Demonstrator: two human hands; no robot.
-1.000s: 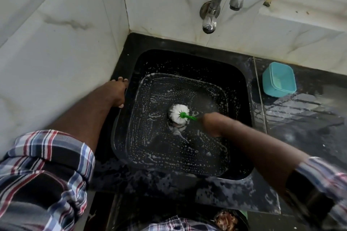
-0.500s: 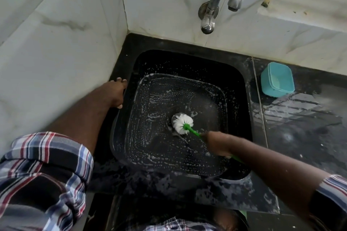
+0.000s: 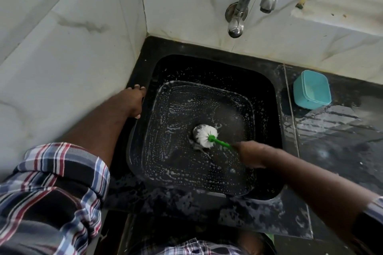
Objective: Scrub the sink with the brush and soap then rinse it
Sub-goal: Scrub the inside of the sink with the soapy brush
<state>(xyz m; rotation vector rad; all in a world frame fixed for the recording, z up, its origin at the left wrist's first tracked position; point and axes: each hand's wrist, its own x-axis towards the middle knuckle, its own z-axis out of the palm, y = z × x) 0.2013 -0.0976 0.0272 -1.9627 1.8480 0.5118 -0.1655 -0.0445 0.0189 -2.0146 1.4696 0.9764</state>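
right now i see the black sink point(image 3: 275, 97) set into a dark speckled counter point(image 3: 331, 151) in the corner of white marbled wall tiles point(image 3: 62, 47). the basin floor and walls are dotted with white soap suds point(image 3: 165, 151), thickest in a ring around the flat bottom. my right hand point(image 3: 248, 154) is down inside the basin, blurred, fingers wrapped tight round the green handle of the brush point(image 3: 205, 134); the round white bristle head presses on the middle of the sink floor, and the handle slants from it toward the right and near side. my left hand point(image 3: 134, 101) rests on the left rim of the sink, fingers laid over the edge, gripping nothing else; whether it clamps the rim or just leans there i cannot tell. both forearms are bare, with plaid sleeves point(image 3: 51, 192) rolled up above them. a curved metal tap point(image 3: 252, 0) comes out of the back wall above the far side of the basin. a small teal container point(image 3: 312, 90) stands on the wet counter just right of the sink, apart from the rim
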